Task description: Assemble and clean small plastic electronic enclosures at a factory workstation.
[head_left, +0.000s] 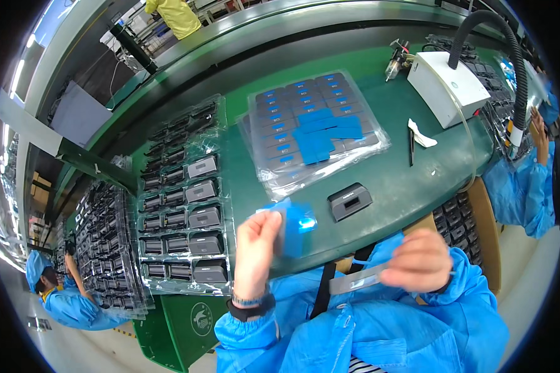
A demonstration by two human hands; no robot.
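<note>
L hand [255, 245], centre-low of frame: fingers pinched on a blue film sheet [295, 227], held up above the green bench [410, 180]. R hand [420, 260], lower right: closed on a flat grey strip [354, 281] w/ film edge, blurred. Judgement: peel step. Keep pull low and steady, grip near the corner, avoid touching the exposed face. One grey unit [350, 201] sits just beyond, centre. Trays: filled tray [183, 205] left, blue-tabbed tray [311, 124] upper centre.
</note>
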